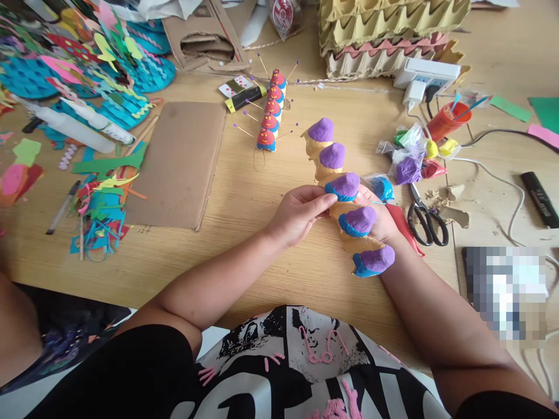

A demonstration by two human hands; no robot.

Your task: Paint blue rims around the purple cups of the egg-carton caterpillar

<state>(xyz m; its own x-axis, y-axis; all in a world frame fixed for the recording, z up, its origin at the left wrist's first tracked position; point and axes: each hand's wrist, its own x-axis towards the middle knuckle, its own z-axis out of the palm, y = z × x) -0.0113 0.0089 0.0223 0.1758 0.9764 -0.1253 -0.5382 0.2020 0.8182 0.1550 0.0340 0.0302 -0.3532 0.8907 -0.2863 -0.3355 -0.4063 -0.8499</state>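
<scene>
Both my hands hold a strip cut from an egg carton (323, 172), its row of bumps capped with purple clay (333, 155). Blue clay (349, 224) bands the three bumps nearest me; the two far ones show bare tan carton below the purple. My left hand (301, 212) pinches the strip's left edge by the middle bump, thumb on the blue band. On the other side my right hand (376, 212) grips it, its fingers partly hidden behind the bumps. Beyond stands a finished-looking strip with red and blue faces (271, 110) and purple-tipped sticks.
Scissors (425, 218), bagged clay (408, 169) and a red cup (448, 122) lie to the right, near a power strip (428, 73). Egg trays (388, 35) are stacked behind. A cardboard sheet (179, 163), paper scraps (105, 215) and glue bottles (74, 125) lie left.
</scene>
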